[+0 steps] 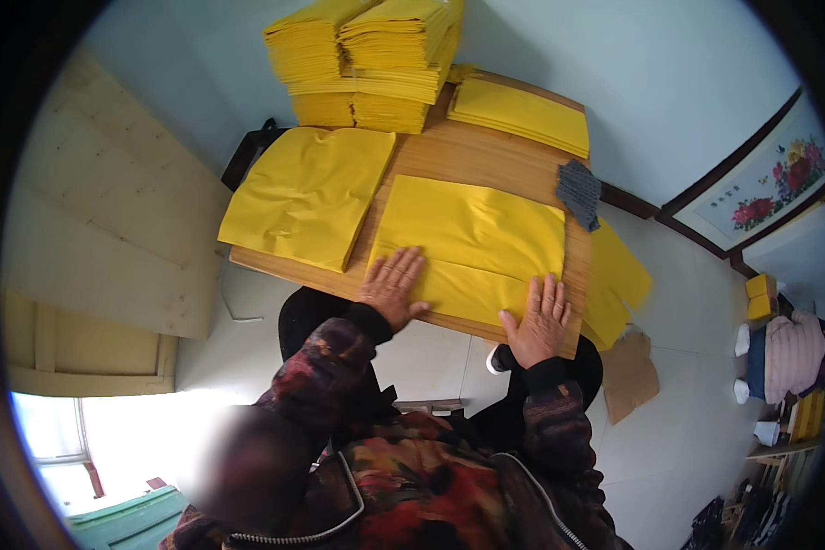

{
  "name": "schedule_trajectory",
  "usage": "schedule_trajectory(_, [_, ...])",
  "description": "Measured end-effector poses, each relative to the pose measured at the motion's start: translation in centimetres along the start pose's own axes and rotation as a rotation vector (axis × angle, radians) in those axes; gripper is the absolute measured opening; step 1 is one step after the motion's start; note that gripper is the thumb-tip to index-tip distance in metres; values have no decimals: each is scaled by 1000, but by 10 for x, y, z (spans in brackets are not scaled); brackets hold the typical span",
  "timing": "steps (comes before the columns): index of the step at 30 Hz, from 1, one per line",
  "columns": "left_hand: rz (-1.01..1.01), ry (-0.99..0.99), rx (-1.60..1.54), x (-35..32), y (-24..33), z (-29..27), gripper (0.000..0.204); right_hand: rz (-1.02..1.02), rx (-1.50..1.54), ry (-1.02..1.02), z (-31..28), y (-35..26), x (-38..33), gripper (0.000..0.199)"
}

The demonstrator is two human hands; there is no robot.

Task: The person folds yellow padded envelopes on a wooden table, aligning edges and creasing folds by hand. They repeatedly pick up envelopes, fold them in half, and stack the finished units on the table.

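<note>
Both hands lie flat, fingers spread and released, grasping nothing, pressing on the yellow paper sheet (472, 243) at centre frame. Left hand (392, 286) rests on the sheet's lower left corner, right hand (539, 321) on its lower right edge, near the table's front rim, probably pinning the sheet so it lies smooth against the wood. The sheet looks folded or doubled, with a crease running across it between the hands. It lies on a small wooden table (486, 170), its near edge about level with the table's near edge. A second loose pile of yellow sheets (307, 192) sits just beside it, centre left, overhanging the table's left edge. Tall stacks of yellow paper (367, 60) stand at top centre, at the table's far end, and a lower flat stack (522, 110) lies to their right. A dark grey cloth (579, 192) lies at the table's right edge. More yellow sheets (614, 280) hang off below the right side. Framed flower picture (770, 183) at right.
</note>
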State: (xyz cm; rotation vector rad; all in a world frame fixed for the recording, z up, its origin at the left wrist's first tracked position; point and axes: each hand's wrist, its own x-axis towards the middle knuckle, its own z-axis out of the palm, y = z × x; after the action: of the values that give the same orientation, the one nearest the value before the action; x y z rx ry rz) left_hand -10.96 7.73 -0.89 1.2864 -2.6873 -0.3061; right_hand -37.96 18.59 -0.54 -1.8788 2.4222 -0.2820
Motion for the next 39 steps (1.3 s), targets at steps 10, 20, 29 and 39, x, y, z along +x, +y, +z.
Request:
schedule_trajectory(10, [-51, 37, 79, -1, -8, 3, 78, -240, 173, 150, -12, -86, -3, 78])
schedule_trajectory(20, [-27, 33, 72, -2, -10, 2, 79, -238, 190, -89, 11, -71, 1, 92])
schedule_trajectory(29, [-97, 5, 54, -4, -12, 1, 79, 11, 84, -25, -11, 21, -21, 91])
schedule_trajectory(39, [-109, 7, 54, -4, -11, 4, 78, -334, 126, -15, -7, -79, -12, 87])
